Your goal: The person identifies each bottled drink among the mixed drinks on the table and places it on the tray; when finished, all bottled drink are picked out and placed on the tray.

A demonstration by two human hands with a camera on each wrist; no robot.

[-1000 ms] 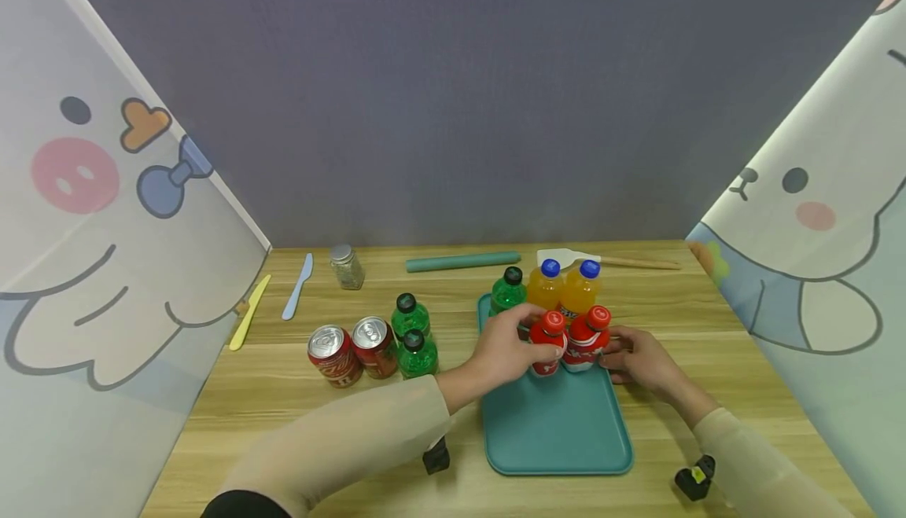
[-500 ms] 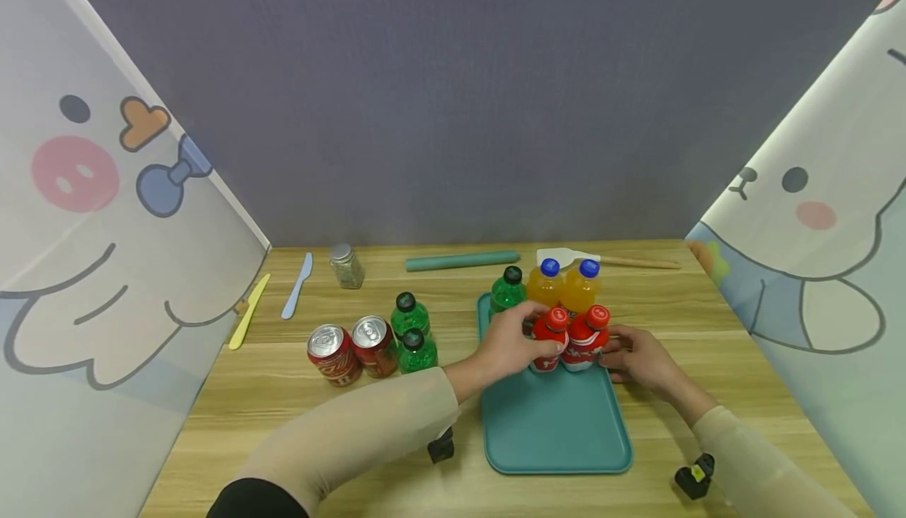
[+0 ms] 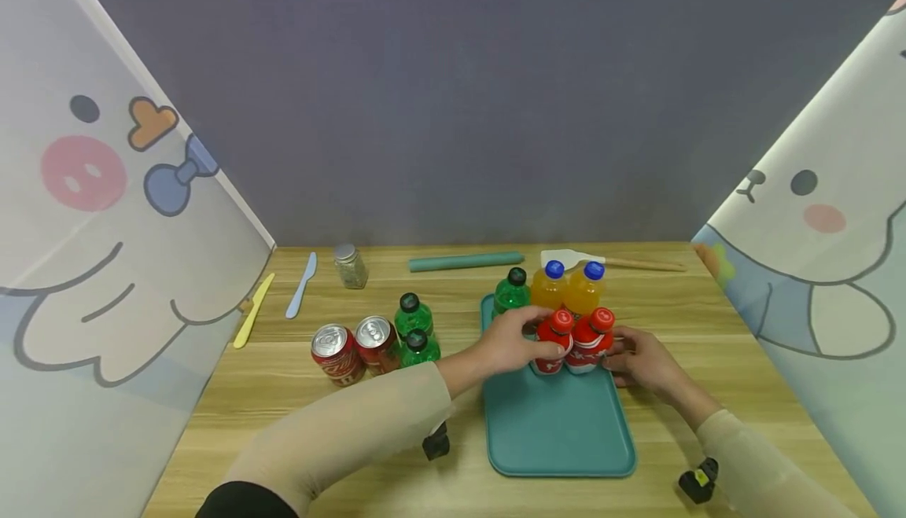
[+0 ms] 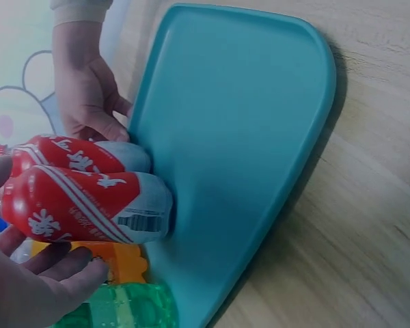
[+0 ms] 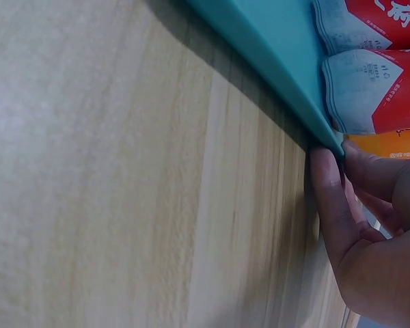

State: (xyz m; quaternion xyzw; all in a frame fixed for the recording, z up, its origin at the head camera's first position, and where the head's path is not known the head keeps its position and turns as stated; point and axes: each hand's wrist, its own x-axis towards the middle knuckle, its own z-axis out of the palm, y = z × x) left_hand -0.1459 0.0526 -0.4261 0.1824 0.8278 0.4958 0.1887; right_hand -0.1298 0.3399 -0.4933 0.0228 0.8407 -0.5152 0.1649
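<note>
On the teal tray point(image 3: 559, 431) stand two red-labelled drink bottles side by side. My left hand point(image 3: 511, 339) holds the left red bottle point(image 3: 554, 339), thumb in front and fingers behind. Its base is on the tray in the left wrist view. The right red bottle point(image 3: 589, 343) stands close against it. At the tray's right edge, my right hand point(image 3: 640, 358) pinches the rim between thumb and fingers, as the right wrist view shows. Behind the red bottles are two orange drink bottles point(image 3: 583, 292) with blue caps and a green bottle point(image 3: 511, 293) with a black cap.
Left of the tray stand two more green bottles point(image 3: 414, 316) and two red cans point(image 3: 337, 357). Farther back lie a yellow knife point(image 3: 253, 311), a blue knife point(image 3: 302, 286), a spice jar point(image 3: 351, 268), a green rod point(image 3: 465, 262) and a white spatula point(image 3: 612, 261).
The left red bottle has shifted slightly back and toward the right one, with my left hand still around it. My right hand keeps its place at the tray edge. The view has shifted slightly.
</note>
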